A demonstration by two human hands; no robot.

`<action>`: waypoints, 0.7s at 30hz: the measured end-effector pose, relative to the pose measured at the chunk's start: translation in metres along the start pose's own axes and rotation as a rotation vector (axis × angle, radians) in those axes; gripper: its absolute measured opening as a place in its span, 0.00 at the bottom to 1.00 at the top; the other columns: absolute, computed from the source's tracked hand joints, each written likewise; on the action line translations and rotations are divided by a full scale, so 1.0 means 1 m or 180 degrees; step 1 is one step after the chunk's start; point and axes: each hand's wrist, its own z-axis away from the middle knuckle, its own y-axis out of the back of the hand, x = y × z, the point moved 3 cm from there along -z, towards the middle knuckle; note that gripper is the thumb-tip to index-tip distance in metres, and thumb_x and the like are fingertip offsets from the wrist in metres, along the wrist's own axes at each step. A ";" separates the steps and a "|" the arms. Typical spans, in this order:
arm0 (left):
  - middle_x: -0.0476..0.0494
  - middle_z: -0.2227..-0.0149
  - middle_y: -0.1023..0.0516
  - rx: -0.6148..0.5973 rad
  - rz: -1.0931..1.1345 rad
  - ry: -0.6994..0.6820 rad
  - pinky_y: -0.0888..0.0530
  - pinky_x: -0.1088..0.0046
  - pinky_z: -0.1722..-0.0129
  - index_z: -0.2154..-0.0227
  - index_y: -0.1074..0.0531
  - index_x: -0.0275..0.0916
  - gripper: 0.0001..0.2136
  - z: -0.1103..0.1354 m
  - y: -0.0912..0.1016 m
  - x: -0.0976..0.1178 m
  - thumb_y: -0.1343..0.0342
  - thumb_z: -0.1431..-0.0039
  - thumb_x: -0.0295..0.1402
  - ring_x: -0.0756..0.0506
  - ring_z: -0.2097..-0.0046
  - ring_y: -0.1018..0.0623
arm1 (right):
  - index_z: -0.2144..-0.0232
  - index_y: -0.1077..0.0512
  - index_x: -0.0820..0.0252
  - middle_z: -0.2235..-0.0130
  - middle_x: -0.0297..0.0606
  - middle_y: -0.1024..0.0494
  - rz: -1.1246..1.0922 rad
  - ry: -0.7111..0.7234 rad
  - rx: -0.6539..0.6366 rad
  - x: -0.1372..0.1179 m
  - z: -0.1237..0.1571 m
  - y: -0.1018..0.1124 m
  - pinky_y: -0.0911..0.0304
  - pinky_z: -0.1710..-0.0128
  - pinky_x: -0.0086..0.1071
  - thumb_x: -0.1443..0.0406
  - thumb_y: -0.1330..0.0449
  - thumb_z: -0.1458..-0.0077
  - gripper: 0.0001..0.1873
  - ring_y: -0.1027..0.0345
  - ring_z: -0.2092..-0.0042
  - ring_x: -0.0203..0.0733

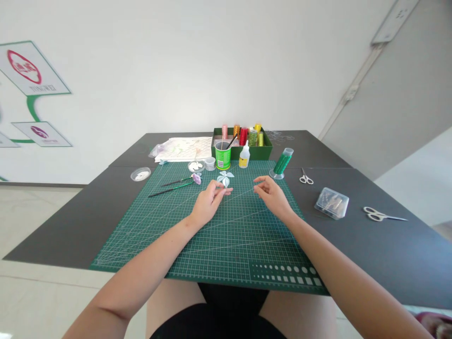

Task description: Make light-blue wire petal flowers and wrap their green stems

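My left hand [207, 203] is closed in a pinch on a pale blue flower [225, 178], its petals standing above the fingertips. To the right, apart from the flower, my right hand [271, 194] has its thumb and fingers bent together. Anything between those fingertips is too fine to make out. Both hands are above a green cutting mat [226, 240]. Left of them lie two thin dark sticks, one a green-and-black brush-like tool [169, 189], beside a small purple flower [196, 178]. Behind my right hand a spool of green thread [283, 162] leans on its clear base.
At the back stand a green box [263, 153] of thread spools, a green can [222, 157], a glue bottle [244, 156] and a dish of white pieces [196, 166]. Small scissors [306, 177], a clear case [332, 203] and larger scissors [379, 214] lie at right.
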 end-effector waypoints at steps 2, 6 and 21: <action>0.36 0.53 0.17 -0.0042 -0.0130 -0.0012 0.24 0.64 0.52 0.61 0.43 0.43 0.06 0.001 -0.001 0.000 0.54 0.29 0.38 0.42 0.52 0.17 | 0.58 0.32 0.56 0.71 0.32 0.28 0.0054 0.0047 0.0042 -0.001 0.000 0.001 0.39 0.67 0.35 0.57 0.44 0.45 0.13 0.35 0.70 0.40; 0.37 0.53 0.17 -0.0028 -0.0288 -0.0004 0.25 0.65 0.52 0.61 0.42 0.43 0.06 0.002 -0.001 0.003 0.53 0.29 0.37 0.42 0.52 0.17 | 0.60 0.29 0.57 0.69 0.34 0.27 0.0201 0.0110 0.0048 -0.004 0.001 0.002 0.38 0.67 0.35 0.59 0.44 0.44 0.11 0.34 0.70 0.40; 0.40 0.50 0.18 -0.0507 -0.0468 -0.0079 0.25 0.68 0.55 0.54 0.36 0.42 0.08 0.010 -0.008 0.012 0.55 0.29 0.38 0.41 0.50 0.18 | 0.31 0.47 0.46 0.36 0.46 0.37 0.0971 0.2222 0.0370 -0.061 0.040 -0.004 0.37 0.43 0.51 0.65 0.45 0.36 0.34 0.40 0.38 0.55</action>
